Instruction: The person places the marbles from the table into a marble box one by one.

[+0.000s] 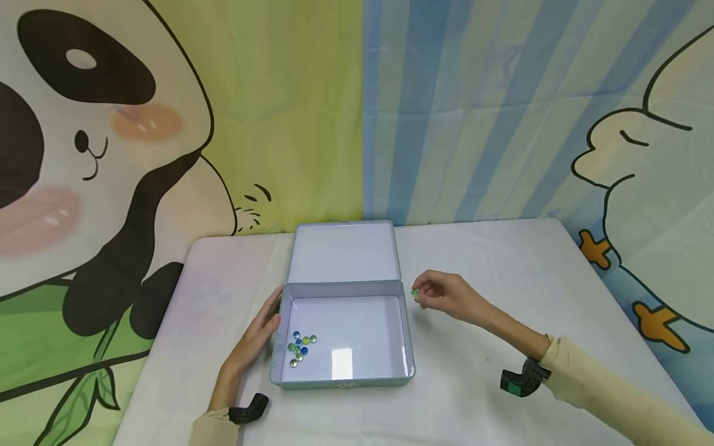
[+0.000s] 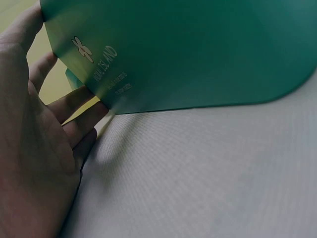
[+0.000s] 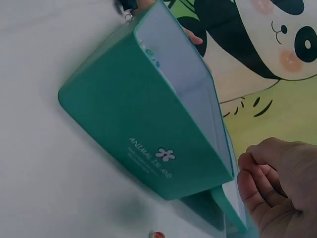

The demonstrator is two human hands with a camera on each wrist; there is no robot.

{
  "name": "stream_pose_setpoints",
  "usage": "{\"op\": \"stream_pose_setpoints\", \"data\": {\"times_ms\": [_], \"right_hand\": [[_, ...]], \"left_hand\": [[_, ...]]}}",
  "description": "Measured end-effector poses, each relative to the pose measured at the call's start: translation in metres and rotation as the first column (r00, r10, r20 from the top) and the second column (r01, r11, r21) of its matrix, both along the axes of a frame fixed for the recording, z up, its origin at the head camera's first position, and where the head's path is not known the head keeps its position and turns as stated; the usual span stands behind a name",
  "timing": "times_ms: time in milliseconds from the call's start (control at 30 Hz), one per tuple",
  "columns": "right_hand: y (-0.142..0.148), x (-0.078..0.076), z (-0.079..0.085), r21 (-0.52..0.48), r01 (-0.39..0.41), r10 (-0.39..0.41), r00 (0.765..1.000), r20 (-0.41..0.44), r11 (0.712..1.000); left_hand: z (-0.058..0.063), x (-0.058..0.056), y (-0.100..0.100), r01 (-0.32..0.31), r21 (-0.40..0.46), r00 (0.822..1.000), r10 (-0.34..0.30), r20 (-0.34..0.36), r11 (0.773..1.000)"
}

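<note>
An open green tin box [image 1: 342,383] with a pale inside stands on the white table, its hinged lid [image 1: 344,253] tipped back. Several glass marbles [image 1: 298,350], blue, green, yellow and clear, lie together at the left of its floor. Just past the box's right wall, my right hand [image 1: 449,296] pinches a green marble [image 1: 414,292] above the table; in the right wrist view the fingers [image 3: 252,173] hide it. On the other side, my left hand [image 1: 253,337] rests against the left wall, its fingers [image 2: 86,119] fairly straight and touching the green side.
A reddish marble [image 3: 157,235] sits on the table beside the box in the right wrist view. The white tablecloth [image 1: 491,260] spreads around the box. Behind the table hangs a printed curtain [image 1: 312,111] with a panda.
</note>
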State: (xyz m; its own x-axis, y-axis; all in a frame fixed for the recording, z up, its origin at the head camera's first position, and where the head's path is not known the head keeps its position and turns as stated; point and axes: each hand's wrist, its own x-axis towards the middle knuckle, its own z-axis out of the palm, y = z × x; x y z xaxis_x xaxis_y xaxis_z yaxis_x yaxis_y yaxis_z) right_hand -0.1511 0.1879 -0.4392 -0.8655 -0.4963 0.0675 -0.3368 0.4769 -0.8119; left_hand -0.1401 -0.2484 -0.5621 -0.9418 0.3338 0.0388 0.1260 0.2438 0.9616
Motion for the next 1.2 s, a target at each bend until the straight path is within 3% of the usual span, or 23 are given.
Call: {"op": "stream_pose_setpoints", "data": {"times_ms": [233,467,600,867,1200], "right_hand": [[-0.028,-0.004,0.01,0.038,-0.08,0.083,0.993,-0.088,0.996],[-0.067,-0.016,0.01,0.098,-0.195,0.201,0.978,-0.056,0.976],[-0.095,-0.023,0.006,0.139,-0.282,0.292,0.954,-0.061,0.949],[-0.153,-0.04,-0.011,0.279,-0.391,0.419,0.907,-0.046,0.877],[-0.201,-0.059,-0.046,0.292,-0.468,0.499,0.866,-0.039,0.834]], "left_hand": [[0.001,0.001,-0.003,-0.001,-0.011,1.0,0.0,-0.006,1.0],[0.003,0.001,-0.006,0.004,-0.025,1.0,-0.004,0.01,1.0],[0.005,0.001,-0.006,-0.003,-0.02,1.0,0.003,0.01,1.0],[0.004,-0.001,-0.003,-0.001,0.007,1.0,0.001,0.025,1.0],[0.004,0.001,0.001,0.002,0.037,0.998,-0.004,0.059,0.999]]}}
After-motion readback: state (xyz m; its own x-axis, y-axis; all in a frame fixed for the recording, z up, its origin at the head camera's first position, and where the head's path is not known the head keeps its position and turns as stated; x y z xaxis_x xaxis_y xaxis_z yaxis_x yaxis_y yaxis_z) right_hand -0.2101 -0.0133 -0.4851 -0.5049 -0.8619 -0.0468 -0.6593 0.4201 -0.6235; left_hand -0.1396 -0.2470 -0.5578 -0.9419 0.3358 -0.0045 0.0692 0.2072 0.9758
